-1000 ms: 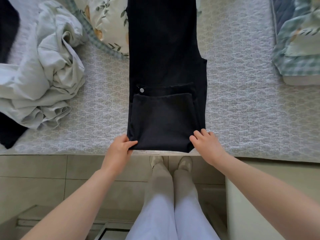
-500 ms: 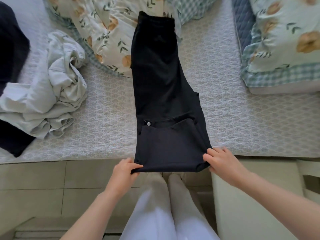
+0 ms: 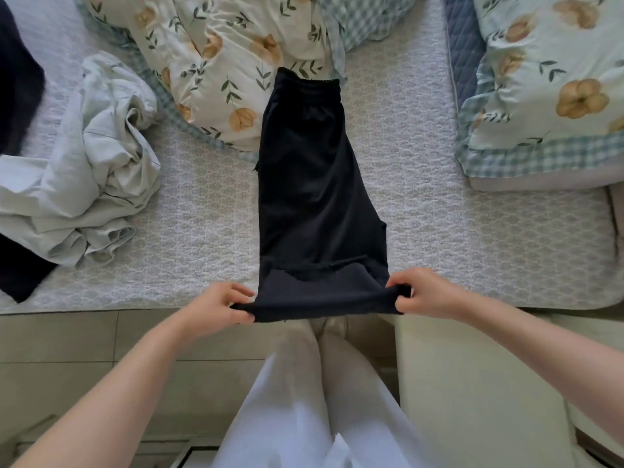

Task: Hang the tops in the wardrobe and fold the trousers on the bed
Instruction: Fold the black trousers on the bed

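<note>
Black trousers [image 3: 314,197] lie lengthwise on the bed [image 3: 472,238], waistband at the far end against the floral duvet. Their near end is folded over at the bed's front edge. My left hand [image 3: 216,307] pinches the left corner of that folded end. My right hand [image 3: 425,293] pinches the right corner, and the fold is lifted slightly off the mattress between them.
A crumpled pale green garment [image 3: 91,163] lies at the left, with dark clothing [image 3: 17,96] beyond and under it. A floral duvet [image 3: 219,55] is bunched at the back, a floral pillow [image 3: 547,86] at the right. A pale cabinet [image 3: 472,383] stands below my right arm.
Both hands went from resting at the folded end's corners to pinching them and lifting the fold. The view pulled back, so the trousers' waistband now shows.
</note>
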The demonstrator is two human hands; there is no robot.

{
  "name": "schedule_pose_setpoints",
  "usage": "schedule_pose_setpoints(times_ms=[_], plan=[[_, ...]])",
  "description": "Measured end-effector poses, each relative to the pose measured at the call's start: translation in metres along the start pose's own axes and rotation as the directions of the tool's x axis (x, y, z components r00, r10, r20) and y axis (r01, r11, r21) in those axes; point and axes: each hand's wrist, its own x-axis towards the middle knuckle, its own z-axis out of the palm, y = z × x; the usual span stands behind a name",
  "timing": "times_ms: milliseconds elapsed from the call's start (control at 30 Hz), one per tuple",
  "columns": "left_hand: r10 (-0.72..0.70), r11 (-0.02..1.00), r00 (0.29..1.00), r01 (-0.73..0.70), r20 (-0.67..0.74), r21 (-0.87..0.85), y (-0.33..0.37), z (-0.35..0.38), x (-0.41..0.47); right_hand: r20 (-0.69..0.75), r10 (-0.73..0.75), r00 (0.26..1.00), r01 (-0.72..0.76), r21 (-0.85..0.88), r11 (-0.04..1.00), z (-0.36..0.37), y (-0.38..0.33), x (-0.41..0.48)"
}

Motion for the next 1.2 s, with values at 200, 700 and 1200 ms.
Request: schedule_pose_setpoints(times_ms=[200,700,1200], plan=[[-0.008,0.991,0.998,0.000,-0.055,-0.135,0.027,-0.060,0.075,-0.155,0.149,0.977,-0.094,0.315,0.944,-0.046,-0.004,0.072],[-0.163,0.838,0.934,-0.040,-0.319,-0.544,0.027,-0.057,0.216,-0.203,0.619,0.759,-0.297,0.738,0.606,-0.034,0.059,0.191],[-0.268,0.870,0.939,0.140,-0.215,-0.473,-0.012,0.030,0.165,0.019,0.562,0.827,-0.342,0.810,0.476,0.047,0.058,0.146]])
